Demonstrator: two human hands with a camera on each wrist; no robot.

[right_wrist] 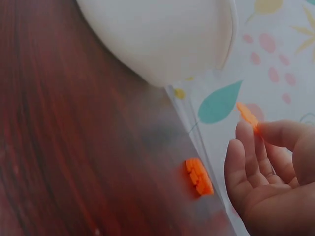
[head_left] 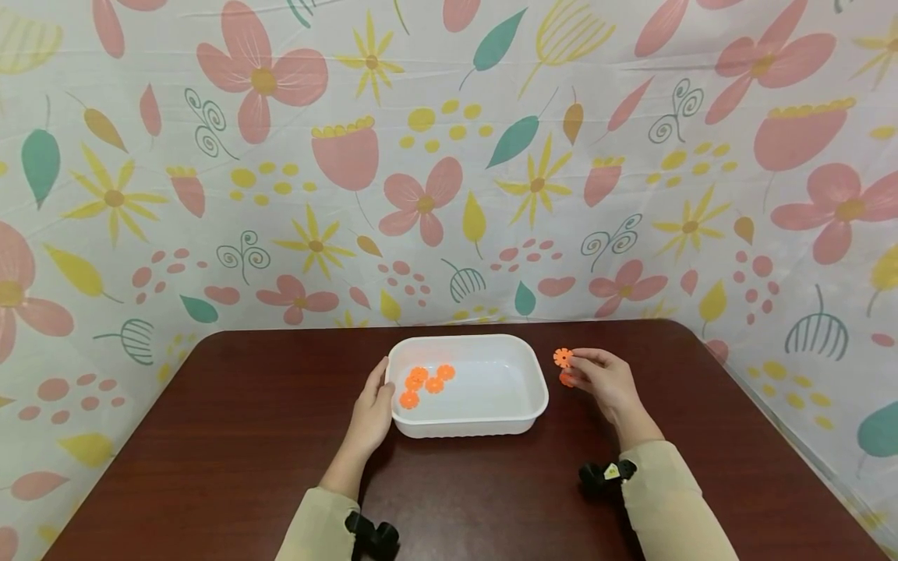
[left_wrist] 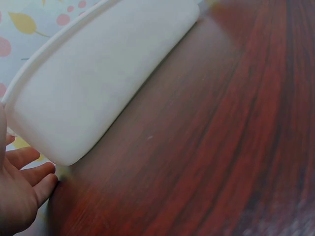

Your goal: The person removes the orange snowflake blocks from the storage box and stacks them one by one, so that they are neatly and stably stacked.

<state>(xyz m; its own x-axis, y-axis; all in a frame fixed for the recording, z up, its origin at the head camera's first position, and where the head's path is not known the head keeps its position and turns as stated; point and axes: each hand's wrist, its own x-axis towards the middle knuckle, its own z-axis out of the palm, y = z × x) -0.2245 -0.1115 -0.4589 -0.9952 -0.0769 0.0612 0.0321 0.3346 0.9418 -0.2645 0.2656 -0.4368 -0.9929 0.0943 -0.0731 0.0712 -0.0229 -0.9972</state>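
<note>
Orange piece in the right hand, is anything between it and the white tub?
Nothing visible stands between the orange piece, pinched in the right hand, and the white tub; it would likely just need to clear the rim.

Head view: bright, even light on the backdrop (head_left: 449, 93); counter (head_left: 210, 467) dark, with a pale glare patch at bottom centre. Backdrop looks stretched toward the frame edges — wide-lens effect. Wrist views: dimmer, softer; tub (left_wrist: 98, 73) side greyish, thin dark shadow along its base, hazy sheen on the counter nearby — surface detail blurred there.
</note>
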